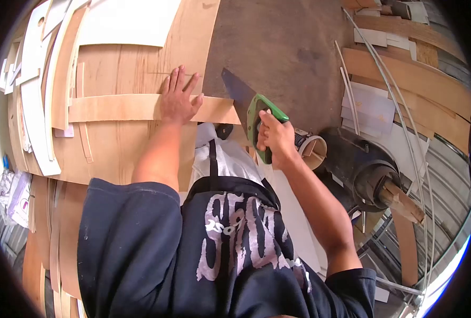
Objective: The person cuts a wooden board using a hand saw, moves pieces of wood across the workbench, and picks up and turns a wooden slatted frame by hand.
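Across the broad tan wooden board (120, 69), a long, narrow strip of pale wood (121, 107) is lying sideways, passing directly beneath the person's left hand (180, 100). That hand is resting palm down with its fingers outstretched, reaching past the strip's far edge onto the board. The strip's right end is jutting beyond the board's right edge. Just at that end, a dark-bladed handsaw (239, 96) with a green and black handle (271, 107) is slanting, its tip pointing away from the person. The right hand (274, 138) is gripping this handle, its fingers curling around it; whether the teeth are touching the wood cannot be told.

At the far left, loose white and tan wooden offcuts (60, 69) are lining the board's side. Farther right, a flat white sheet (124, 21) is covering part of the board. Past its right edge, a brownish-grey floor (277, 37) is stretching away. Near the right hand, a round container with a pale rim (302, 139) is standing beside a large black cylinder (360, 153). Farthest right, thin metal rods (394, 87) are running over flat brown panels (370, 66).
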Demonstrator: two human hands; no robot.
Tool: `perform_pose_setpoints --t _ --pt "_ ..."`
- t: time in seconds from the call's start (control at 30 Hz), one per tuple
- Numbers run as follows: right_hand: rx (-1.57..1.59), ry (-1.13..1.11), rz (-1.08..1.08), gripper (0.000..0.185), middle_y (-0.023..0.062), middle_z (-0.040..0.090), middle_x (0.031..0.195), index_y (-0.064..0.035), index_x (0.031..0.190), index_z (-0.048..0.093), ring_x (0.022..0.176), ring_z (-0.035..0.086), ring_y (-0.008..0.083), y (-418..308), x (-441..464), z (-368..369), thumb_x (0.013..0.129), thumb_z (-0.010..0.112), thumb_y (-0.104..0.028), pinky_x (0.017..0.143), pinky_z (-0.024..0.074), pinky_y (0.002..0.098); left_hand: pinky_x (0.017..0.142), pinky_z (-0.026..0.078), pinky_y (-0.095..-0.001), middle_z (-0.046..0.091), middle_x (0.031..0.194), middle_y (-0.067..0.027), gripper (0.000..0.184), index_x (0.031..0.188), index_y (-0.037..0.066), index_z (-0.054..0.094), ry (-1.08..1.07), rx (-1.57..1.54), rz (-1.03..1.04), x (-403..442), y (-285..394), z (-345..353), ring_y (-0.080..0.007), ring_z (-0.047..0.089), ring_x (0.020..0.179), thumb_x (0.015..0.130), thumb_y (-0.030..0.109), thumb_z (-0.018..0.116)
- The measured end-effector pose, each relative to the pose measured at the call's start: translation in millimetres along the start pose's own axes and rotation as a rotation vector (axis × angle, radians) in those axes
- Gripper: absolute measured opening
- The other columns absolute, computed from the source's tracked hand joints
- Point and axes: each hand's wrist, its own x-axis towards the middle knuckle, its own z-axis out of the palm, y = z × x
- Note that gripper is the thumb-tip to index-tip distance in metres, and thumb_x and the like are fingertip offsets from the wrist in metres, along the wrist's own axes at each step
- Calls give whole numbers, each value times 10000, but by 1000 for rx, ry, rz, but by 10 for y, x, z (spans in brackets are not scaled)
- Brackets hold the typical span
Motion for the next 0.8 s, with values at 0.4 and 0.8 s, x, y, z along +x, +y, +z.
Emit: perform_pose_setpoints --t 0.4,0.8 --pt "-16 107 85 285 -39 402 604 -131 800 492 438 386 94 -163 -593 -285 1001 669 -225 400 321 306 1262 212 -491 253 1689 -168 655 1582 253 431 36 -43 8 -6 -12 24 -323 226 1565 981 493 530" --pt "-73 6 -45 357 -53 371 600 -150 722 426 443 347 91 79 730 255 994 650 -203 420 297 308 1287 165 -470 234 1697 -153 657 1584 274 425 10 22 -5 9 -8 46 -300 206 1574 986 536 488"
